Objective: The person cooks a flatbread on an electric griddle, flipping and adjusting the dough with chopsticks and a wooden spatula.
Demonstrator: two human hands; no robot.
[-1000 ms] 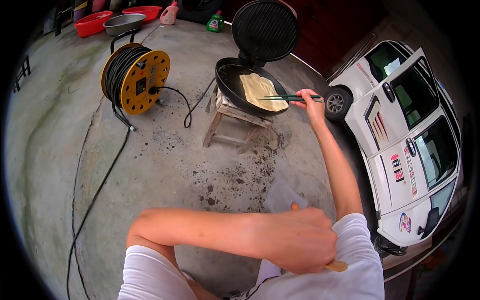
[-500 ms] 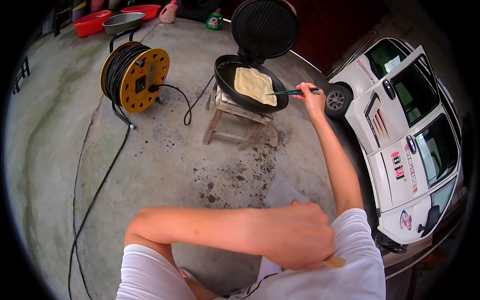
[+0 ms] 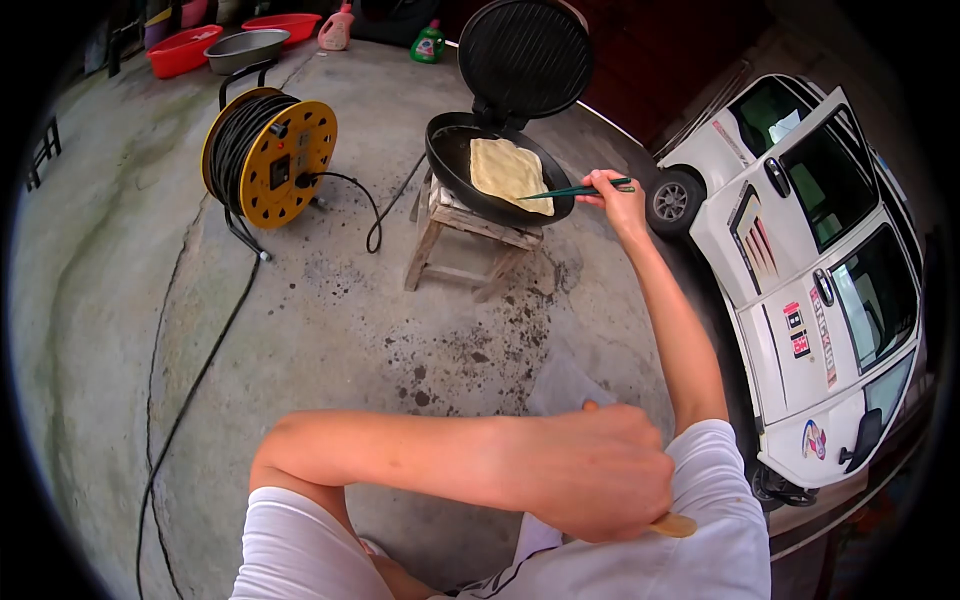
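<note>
Head view: looking down on a stained concrete floor (image 3: pixel 330 340).
Flatbread (image 3: pixel 503 168): lying spread out in a round black pan (image 3: pixel 450 150), toward its near right side.
Lid (image 3: pixel 525 62): raised behind the pan, ridged inside.
Stool (image 3: pixel 475 227): wooden, bearing the pan.
Right grip (image 3: pixel 612 198): pinched firmly around green chopsticks (image 3: pixel 575 191), with tips at the flatbread's near right part.
Left grip (image 3: pixel 605 475): fist wrapped around a wooden stick (image 3: pixel 677 526), both ends poking out.
Cable reel (image 3: pixel 285 185): yellow, standing left of the stool.
</note>
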